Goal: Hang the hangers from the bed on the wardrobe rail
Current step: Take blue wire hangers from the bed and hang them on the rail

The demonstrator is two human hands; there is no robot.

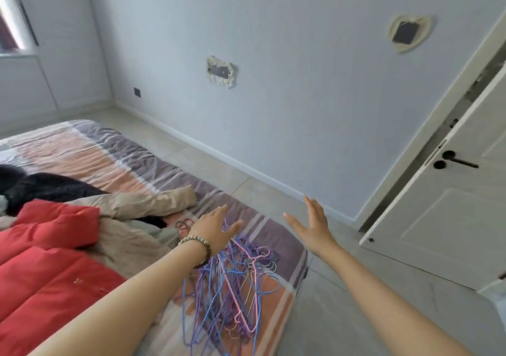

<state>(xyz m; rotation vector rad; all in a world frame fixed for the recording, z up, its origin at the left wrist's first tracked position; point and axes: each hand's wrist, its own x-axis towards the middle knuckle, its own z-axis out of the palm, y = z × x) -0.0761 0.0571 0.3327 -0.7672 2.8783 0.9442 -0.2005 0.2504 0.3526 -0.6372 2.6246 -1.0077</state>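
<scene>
Thin coated-wire hangers in blue, purple and pink lie in a tangled heap at the lower centre of the frame, on the near corner of the bed, which has a striped cover in peach, mauve and white. The heap runs from just under the left hand down towards the bottom edge.

The left hand reaches in from the lower left, palm down, with its fingers spread and relaxed over the top end of the heap. Its grip is wide and holds nothing, and I cannot tell whether the fingertips touch the wire. A beaded bracelet in pale and dark beads sits on that wrist.

The right hand is stretched out right of centre, past the edge of the bed and above the pale tiled floor. Its fingers are straight and its thumb is apart, so this grip is wide too and holds nothing.

Left of the hangers, clothes are piled on the bed: a red quilted jacket, a beige coat and a black garment behind them. At the right of the frame stands a white panelled door with a black lever handle.
</scene>
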